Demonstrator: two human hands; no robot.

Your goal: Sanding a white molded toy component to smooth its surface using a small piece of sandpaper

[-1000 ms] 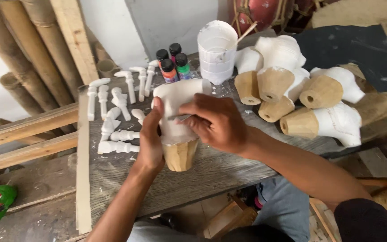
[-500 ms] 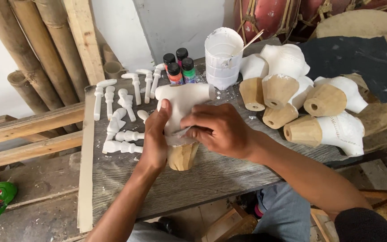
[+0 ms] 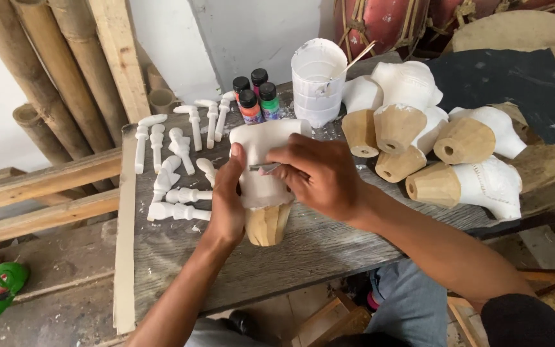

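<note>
The person's left hand [image 3: 226,205] grips a carved wooden figure [image 3: 264,186] from its left side, fingers [image 3: 236,168] wrapped around the white-painted upper part. The figure stands upright on the grey plank bench [image 3: 316,247], near its front edge, with its bare wooden base pointing down. The right hand [image 3: 319,173] comes in from the right and lies over the white part, its fingers pinched on a thin brush [image 3: 264,168] whose tip rests on the painted surface.

Left of the figure, a scatter of small white turned pegs [image 3: 175,167] lies on the bench, some in a row and some loose. Behind the figure stand four small paint bottles [image 3: 256,96] with black caps, and just beside them a white plastic cup [image 3: 317,80] with a stick leaning in it. To the right, a heap of similar white carvings with bare wooden bases [image 3: 441,144] lies on its side, the pieces touching one another. Bamboo poles [image 3: 46,71] lean against the wall at the left, and a green mask [image 3: 0,286] lies on the floor below.
</note>
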